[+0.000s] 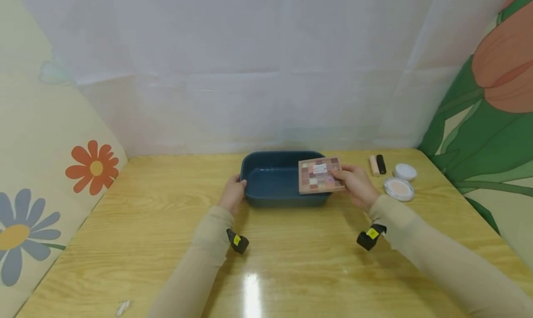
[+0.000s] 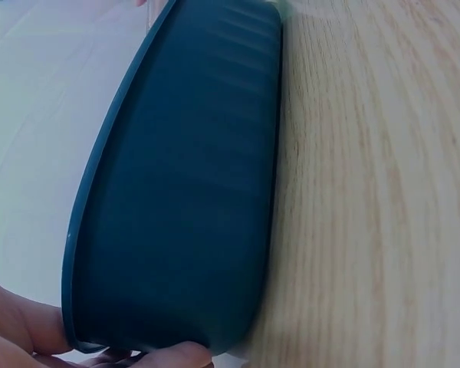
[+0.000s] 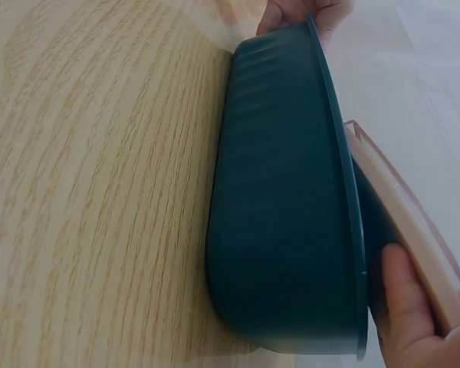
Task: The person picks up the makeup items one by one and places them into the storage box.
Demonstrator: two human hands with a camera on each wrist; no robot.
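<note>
I have the palette (image 1: 315, 181) tilted over the right end of the bin (image 1: 276, 202), the right hand (image 1: 357, 184) pinching its outer edge, perhaps to leave the inner half free. The left hand (image 1: 232, 194) grips the bin's left end, seemingly to steady it. Right of the bin lie two tubes (image 1: 374, 166) and two compacts (image 1: 398, 189).

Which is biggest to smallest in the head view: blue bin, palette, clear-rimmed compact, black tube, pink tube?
1. Blue bin
2. Palette
3. Clear-rimmed compact
4. Black tube and pink tube: look about alike, so not ranked.
</note>
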